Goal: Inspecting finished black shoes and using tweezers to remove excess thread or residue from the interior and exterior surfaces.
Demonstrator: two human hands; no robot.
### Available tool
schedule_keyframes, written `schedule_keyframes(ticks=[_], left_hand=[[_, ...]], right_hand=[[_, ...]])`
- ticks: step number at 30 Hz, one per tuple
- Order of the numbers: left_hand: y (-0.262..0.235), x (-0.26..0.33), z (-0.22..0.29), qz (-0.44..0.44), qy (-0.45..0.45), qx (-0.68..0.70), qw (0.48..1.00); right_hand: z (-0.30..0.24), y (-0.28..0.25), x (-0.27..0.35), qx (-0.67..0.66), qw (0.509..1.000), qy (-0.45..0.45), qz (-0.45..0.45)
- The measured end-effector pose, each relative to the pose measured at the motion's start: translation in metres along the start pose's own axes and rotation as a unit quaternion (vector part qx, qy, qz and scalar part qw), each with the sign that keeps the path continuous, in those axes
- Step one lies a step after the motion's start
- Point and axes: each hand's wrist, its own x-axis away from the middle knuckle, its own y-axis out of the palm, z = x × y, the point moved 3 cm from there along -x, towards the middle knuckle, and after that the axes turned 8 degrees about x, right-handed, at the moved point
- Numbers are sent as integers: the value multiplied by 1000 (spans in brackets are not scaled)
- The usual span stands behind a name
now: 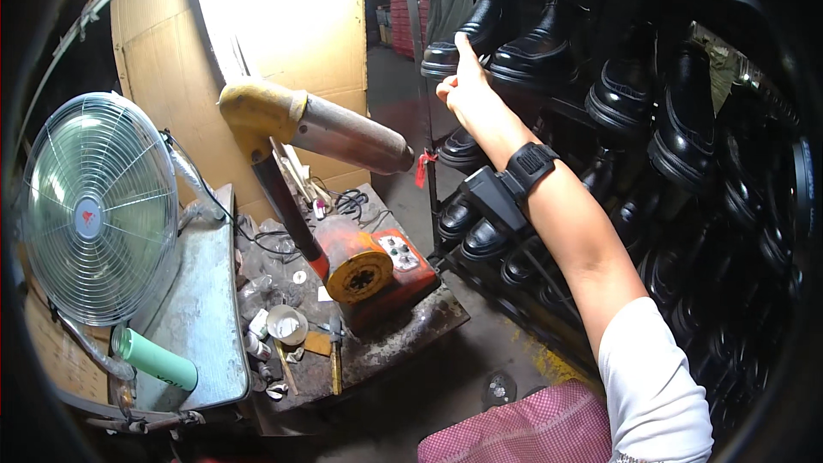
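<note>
My right hand (471, 90) reaches up to the rack from the lower right. Its thumb lies against the side of a black leather shoe (444, 55) and its curled fingers are just below the sole, so it looks closed on that shoe; the palm side is hidden. A black strap with a box-shaped device (495, 199) is around my right wrist. Close beside stands a second black shoe (536, 50), toe also to the left. My left hand is out of view.
A metal rack (417, 30) holds several rows of black shoes. On the worktable (399, 339) stands an orange machine (403, 266) with a yellow-elbowed pipe (343, 133). A fan (94, 206) and a green bottle (159, 360) are at left. A pink checked cloth (523, 429) lies near me.
</note>
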Motion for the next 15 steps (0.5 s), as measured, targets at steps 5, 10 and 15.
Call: schedule_keyframes(ticks=[5, 10, 15], left_hand=[[-2, -9, 20, -9, -48, 45, 998], [-2, -8, 21, -5, -39, 36, 999], [-11, -4, 28, -40, -73, 63, 995]], right_hand=[[-3, 0, 0, 113, 985, -30, 128], [-4, -25, 15, -49, 986, 42, -152], [3, -97, 102, 89, 930, -39, -354]])
